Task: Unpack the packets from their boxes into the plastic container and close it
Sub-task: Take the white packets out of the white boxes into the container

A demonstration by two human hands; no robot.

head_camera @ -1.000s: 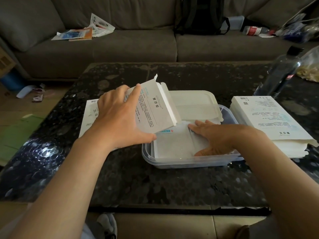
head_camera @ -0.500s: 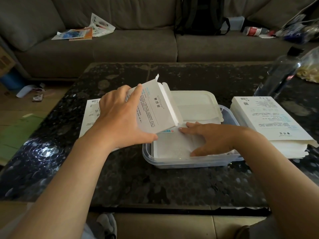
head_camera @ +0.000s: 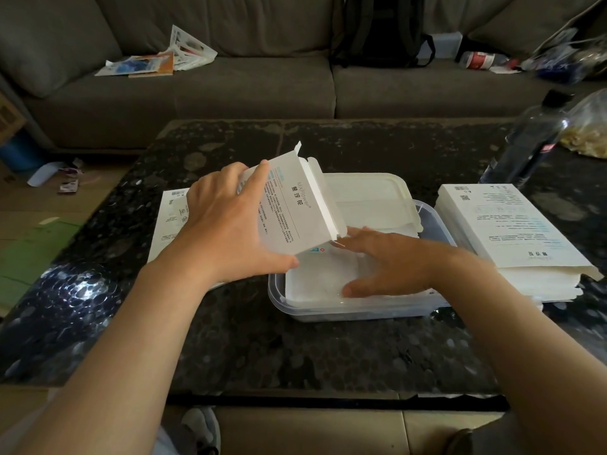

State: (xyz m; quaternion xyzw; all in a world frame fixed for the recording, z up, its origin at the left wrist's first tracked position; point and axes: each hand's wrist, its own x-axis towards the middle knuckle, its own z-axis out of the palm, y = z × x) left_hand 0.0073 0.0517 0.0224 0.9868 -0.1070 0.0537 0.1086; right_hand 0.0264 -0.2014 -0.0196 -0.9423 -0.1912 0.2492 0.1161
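A box (head_camera: 292,208) is gripped by the left hand (head_camera: 226,231), the thumb under its near edge and the fingers curled over its far side. It is held tilted above the left end of the container (head_camera: 328,311), with a flap open at the top. White packets (head_camera: 315,277) are already laid inside the container and are pressed flat by the right hand (head_camera: 391,261), whose fingers are spread and straight, grasping nothing.

The step in hand is judged to be the emptying of this box. Whether anything is left in it cannot be told. Next, the box is likely to be set aside left of the container, where a flat box (head_camera: 170,221) already lies, and another taken from the stack (head_camera: 512,238) just right of the container. The lid (head_camera: 368,192), resting against the container's far rim, has not yet been fitted; the packets must be kept level below the rim for it to seat.

The container is set on a dark speckled table (head_camera: 262,349). A dark bottle (head_camera: 532,139) and a clear bag (head_camera: 588,126) are seen beyond the container to the right. Well behind it a grey sofa (head_camera: 230,90) is seen, with loose papers (head_camera: 157,60) and a black backpack (head_camera: 377,27) on it.
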